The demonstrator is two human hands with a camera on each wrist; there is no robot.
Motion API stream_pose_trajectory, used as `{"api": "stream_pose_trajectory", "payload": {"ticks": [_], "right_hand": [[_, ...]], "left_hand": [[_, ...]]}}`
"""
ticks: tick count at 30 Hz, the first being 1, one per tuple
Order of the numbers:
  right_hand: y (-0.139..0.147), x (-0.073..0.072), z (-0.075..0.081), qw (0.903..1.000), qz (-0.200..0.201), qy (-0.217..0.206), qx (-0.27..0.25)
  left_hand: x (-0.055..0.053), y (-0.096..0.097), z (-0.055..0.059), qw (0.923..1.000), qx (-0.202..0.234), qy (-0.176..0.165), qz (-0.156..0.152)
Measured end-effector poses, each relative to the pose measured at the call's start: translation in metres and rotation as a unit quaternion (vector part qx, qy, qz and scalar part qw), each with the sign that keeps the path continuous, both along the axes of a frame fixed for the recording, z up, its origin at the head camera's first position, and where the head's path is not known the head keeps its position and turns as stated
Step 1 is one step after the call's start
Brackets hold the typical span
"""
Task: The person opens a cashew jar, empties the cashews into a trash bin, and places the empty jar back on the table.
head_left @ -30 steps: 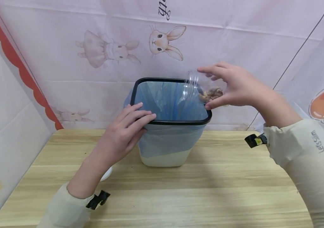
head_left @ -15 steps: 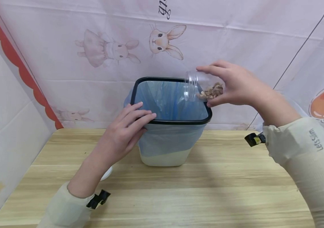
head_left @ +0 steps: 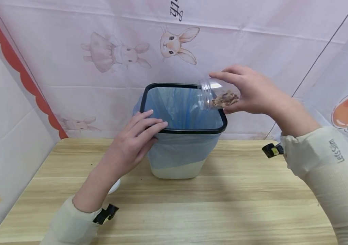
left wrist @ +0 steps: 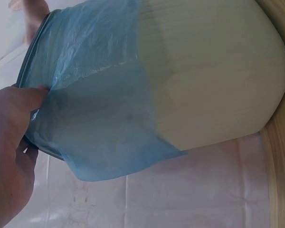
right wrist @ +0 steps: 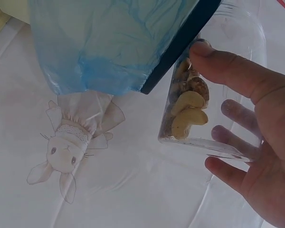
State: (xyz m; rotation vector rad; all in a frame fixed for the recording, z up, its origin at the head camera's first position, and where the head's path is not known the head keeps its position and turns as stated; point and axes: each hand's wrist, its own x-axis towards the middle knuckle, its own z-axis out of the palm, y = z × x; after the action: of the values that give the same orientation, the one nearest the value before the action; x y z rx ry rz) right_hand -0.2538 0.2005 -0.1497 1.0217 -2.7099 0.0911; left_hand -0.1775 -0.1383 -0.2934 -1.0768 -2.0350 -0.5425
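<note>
My right hand (head_left: 253, 90) grips a clear plastic jar (head_left: 205, 93) lying on its side, thumb below and fingers above. Inside the jar are nuts (head_left: 226, 99); the right wrist view shows pale cashews (right wrist: 189, 121) among browner pieces. The jar's threaded, lidless mouth points left over the right side of a cream trash can (head_left: 177, 172). A blue bag (head_left: 183, 149) lines the can, its edge folded down outside under a black rim (head_left: 192, 131). At the front left corner my left hand (head_left: 131, 143) holds this rim, with the thumb (left wrist: 35, 97) outside and fingers over the top.
A white round thing (head_left: 114, 186), partly hidden by the left forearm, lies on the wooden table (head_left: 238, 204). Directly behind the can hangs a pale cloth (head_left: 69, 20) printed with rabbits. Another white cloth wall (head_left: 5, 136) closes off the left side.
The jar has shifted a little left and its nuts have moved about inside, still lying along its lower side. The left hand and the trash can have stayed in place.
</note>
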Motion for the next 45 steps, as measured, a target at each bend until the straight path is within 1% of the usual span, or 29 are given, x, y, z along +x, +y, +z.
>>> {"api": "stream_pose_trajectory", "payload": {"ticks": [13,18,27,36,40,45], "right_hand": [[0.002,0.0014,0.0016,0.9996,0.008,0.024,0.012],[0.0018,0.0018,0.0013,0.999,0.011,0.035,0.025],[0.0026,0.002,0.0002,0.9989,0.015,0.036,0.026],[0.0018,0.0018,0.002,0.9956,0.035,0.077,0.039],[0.0012,0.0027,0.0037,0.9951,0.038,0.083,0.038],[0.0015,0.0038,0.0057,0.9951,0.041,0.083,0.035]], "left_hand": [[-0.0006,-0.001,-0.001,1.0,0.0,0.001,0.0],[-0.0004,-0.0008,-0.001,1.0,0.002,0.001,0.0],[-0.0001,0.0005,-0.0015,1.0,0.003,0.001,-0.001],[0.0008,0.0008,-0.0007,0.9999,0.01,0.005,-0.006],[0.001,0.0007,-0.0003,1.0,0.007,0.003,-0.003],[0.0009,0.0016,0.0006,0.9999,0.011,0.004,-0.007]]}}
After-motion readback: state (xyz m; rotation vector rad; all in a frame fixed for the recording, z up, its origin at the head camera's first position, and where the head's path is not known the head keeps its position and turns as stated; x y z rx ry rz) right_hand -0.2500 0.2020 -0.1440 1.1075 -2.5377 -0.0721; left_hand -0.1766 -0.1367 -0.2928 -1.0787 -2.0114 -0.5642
